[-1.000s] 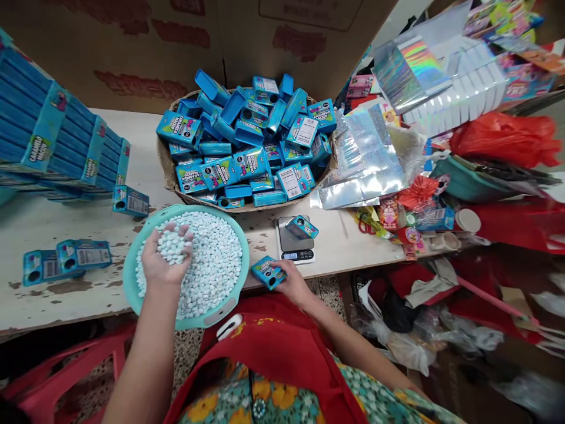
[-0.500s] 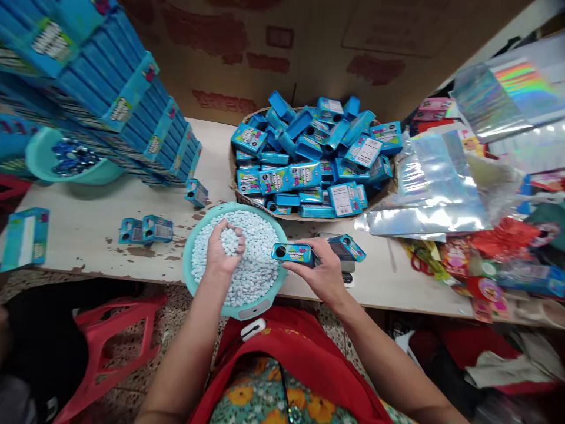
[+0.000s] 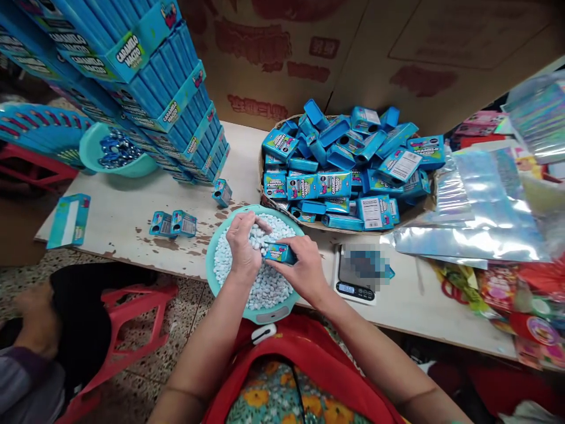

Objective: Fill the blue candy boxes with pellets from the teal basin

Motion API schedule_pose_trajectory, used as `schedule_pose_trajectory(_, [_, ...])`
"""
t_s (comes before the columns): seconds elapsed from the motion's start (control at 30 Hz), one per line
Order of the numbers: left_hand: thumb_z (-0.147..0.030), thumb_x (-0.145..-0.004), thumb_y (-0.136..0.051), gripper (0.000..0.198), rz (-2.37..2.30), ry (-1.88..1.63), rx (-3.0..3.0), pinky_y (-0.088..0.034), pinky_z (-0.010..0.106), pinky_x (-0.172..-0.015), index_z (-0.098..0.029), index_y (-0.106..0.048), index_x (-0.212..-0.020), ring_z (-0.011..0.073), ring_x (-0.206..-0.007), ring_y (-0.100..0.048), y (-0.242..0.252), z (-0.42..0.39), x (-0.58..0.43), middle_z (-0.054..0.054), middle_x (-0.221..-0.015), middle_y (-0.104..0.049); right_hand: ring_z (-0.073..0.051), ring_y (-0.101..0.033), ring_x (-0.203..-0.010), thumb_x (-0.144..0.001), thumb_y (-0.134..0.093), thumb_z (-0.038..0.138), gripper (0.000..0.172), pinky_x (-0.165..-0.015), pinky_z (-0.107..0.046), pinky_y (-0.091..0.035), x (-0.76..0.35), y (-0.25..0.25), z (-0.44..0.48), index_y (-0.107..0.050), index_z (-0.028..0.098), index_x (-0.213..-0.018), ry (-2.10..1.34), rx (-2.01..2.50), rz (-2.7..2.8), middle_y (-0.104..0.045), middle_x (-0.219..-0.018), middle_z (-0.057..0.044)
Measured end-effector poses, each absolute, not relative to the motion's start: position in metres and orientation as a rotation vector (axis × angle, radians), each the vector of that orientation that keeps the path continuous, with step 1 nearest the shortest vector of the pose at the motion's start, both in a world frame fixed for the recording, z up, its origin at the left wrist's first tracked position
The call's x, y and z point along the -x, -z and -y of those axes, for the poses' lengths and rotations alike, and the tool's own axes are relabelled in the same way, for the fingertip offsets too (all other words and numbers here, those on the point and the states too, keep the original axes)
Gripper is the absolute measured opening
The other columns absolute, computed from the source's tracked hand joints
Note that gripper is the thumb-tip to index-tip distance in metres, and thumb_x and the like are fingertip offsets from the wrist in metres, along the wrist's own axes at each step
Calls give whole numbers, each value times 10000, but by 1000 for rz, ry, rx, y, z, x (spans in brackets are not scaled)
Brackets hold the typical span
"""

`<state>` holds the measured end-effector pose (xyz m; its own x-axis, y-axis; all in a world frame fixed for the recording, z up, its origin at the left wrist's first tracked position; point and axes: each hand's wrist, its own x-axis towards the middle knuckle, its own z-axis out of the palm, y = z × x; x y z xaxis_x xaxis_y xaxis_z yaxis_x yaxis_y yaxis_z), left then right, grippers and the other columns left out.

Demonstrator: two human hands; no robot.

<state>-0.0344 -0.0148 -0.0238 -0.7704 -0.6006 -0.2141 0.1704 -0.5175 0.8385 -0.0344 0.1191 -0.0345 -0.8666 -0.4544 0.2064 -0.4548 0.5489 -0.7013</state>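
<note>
A turquoise basin [image 3: 212, 277] full of small pale blue candies [image 3: 260, 294] stands at the table's front edge. Over it, my left hand [image 3: 243, 244] is cupped around a handful of the candies, turned toward the box in my other hand. My right hand [image 3: 304, 262] grips a small blue candy box [image 3: 278, 253] lying on its side, its end close against the left fingers and the loose candies. Whether candies have entered the box is hidden. To the right, a small digital scale [image 3: 355, 291] carries a blurred blue object [image 3: 371, 264].
Behind the basin, a cardboard tray [image 3: 304, 219] is heaped with blue boxes. Tall stacks of packed boxes [image 3: 159, 88] rise at left, near a bowl of shiny wrapped pieces [image 3: 132, 168]. Two small boxes [image 3: 173, 224] stand on the table [image 3: 115, 235]. Silvery sheets [image 3: 477, 206] lie at right.
My left hand has turned and tilted toward the box, and my right hand has brought the box left to meet it over the basin. The view has shifted, showing the scale more fully.
</note>
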Motion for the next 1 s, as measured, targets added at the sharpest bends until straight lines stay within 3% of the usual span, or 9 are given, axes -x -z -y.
schedule_pose_trajectory(0.67, [-305, -824, -602, 182, 1329, 2278, -698, -470, 262, -553, -182, -566, -695, 135, -547, -556, 13, 12, 40, 3, -575, -550, -250, -604, -892, -709, -784, 405, 338, -775, -361, -393, 43, 33, -120, -631, 234, -956, -1326, -708, 2790, -684, -922, -36])
schedule_pose_trajectory(1.0, [-390, -807, -579, 218, 1386, 2334, -630, -488, 267, -580, -179, -596, -755, 143, -542, -589, 12, 11, 37, 12, -589, -577, -250, -609, -919, -684, -807, 339, 345, -825, -377, -419, 44, 37, -117, -639, 240, -969, -1451, -668, 2784, -688, -951, -29])
